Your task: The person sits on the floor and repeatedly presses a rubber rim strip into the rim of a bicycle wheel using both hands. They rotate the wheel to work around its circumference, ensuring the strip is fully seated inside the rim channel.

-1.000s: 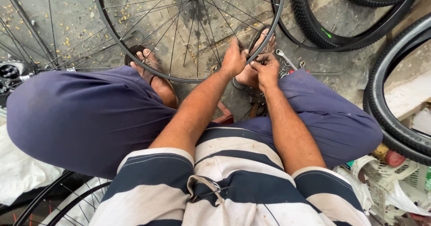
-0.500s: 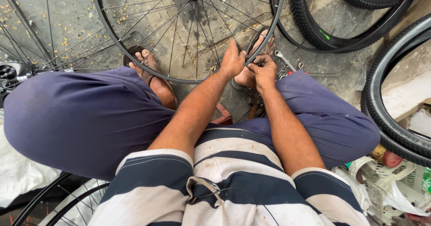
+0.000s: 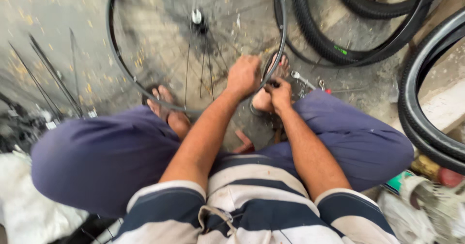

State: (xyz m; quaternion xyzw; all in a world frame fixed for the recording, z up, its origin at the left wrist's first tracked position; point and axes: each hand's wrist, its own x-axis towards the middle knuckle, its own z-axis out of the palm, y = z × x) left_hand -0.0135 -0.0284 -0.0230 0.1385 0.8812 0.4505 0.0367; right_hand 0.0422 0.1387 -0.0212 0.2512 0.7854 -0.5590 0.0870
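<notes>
While squatting, gripped wheel rim (image 3: 283, 45) at four o'clock: left hand (image 3: 243, 75) clamped over it, right hand (image 3: 279, 93) pinched just below, nearer.

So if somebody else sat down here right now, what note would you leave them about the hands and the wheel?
Left hand: closed over the lower right rim of the bicycle wheel, steadying it.
Right hand: pinched on something small at the rim; the picture is too blurred to tell what.
The wheel stands upright between the sandalled feet, with no tyre on it.
Loose tyres lie on the concrete floor to the right, and a small metal tool lies by the right foot.
Done: the rim is bare. Left: cannot tell from this view.
</notes>
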